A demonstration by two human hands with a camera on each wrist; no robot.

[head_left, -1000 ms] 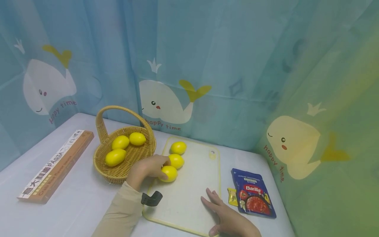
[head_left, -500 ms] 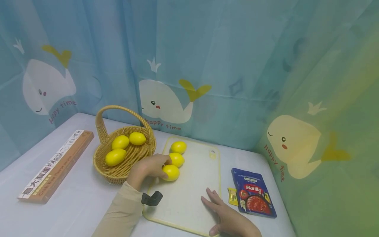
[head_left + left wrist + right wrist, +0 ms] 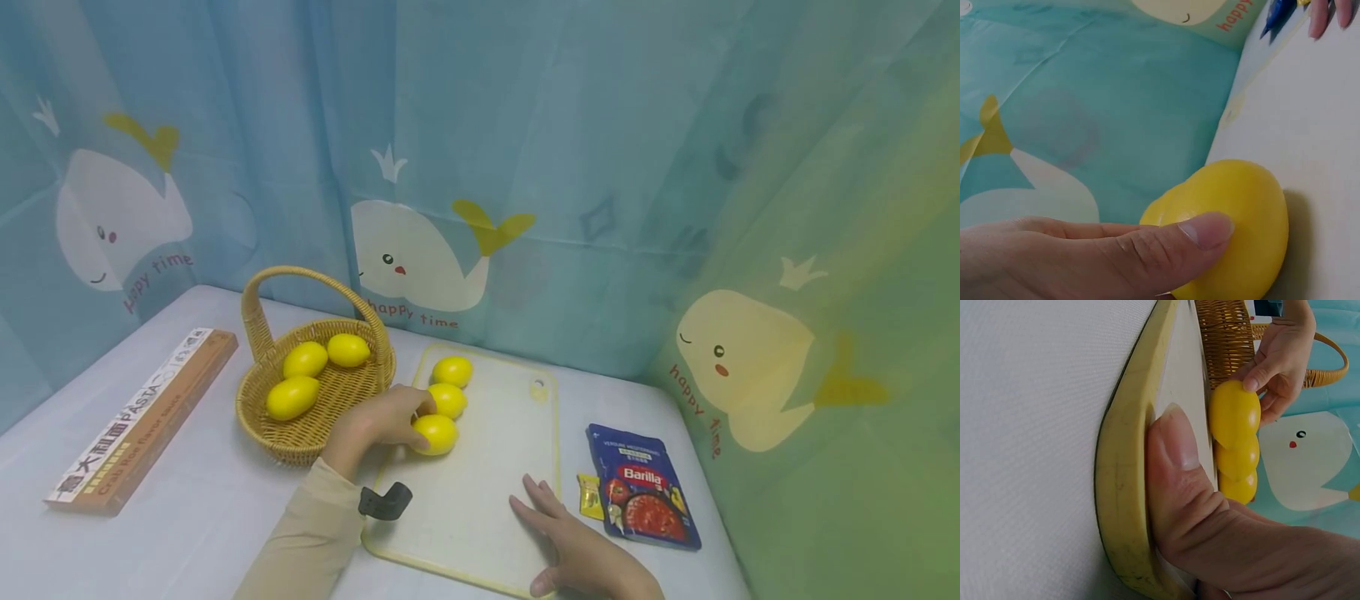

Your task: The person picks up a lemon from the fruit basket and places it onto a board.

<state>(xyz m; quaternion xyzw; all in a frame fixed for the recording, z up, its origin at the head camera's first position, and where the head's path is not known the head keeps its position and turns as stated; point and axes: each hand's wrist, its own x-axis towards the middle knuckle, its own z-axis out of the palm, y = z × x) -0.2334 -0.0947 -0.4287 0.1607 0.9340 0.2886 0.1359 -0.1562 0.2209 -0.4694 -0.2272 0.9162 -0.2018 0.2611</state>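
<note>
Three lemons stand in a row along the left side of a white chopping board (image 3: pixel 487 517) with a yellow rim. My left hand (image 3: pixel 382 415) pinches the nearest lemon (image 3: pixel 436 435), its thumb (image 3: pixel 1207 231) on the near side and its fingers reaching behind. The middle lemon (image 3: pixel 448 401) sits right by those fingertips, and the far lemon (image 3: pixel 453 372) lies just beyond it. My right hand (image 3: pixel 570 546) rests with spread fingers on the board's right side. Its thumb (image 3: pixel 1175 447) lies along the board's near rim in the right wrist view.
A wicker basket (image 3: pixel 281 446) with an arched handle holds three more lemons (image 3: pixel 293 398) left of the board. A pasta box (image 3: pixel 146 417) lies at the far left. A blue Barilla pouch (image 3: pixel 643 492) and a small yellow packet (image 3: pixel 590 497) lie at right. A whale-print curtain (image 3: pixel 585 275) stands behind.
The left hand has shifted the nearest lemon a little to the right and away. The middle lemon has moved slightly away, closer to the far one. The right hand stays put.
</note>
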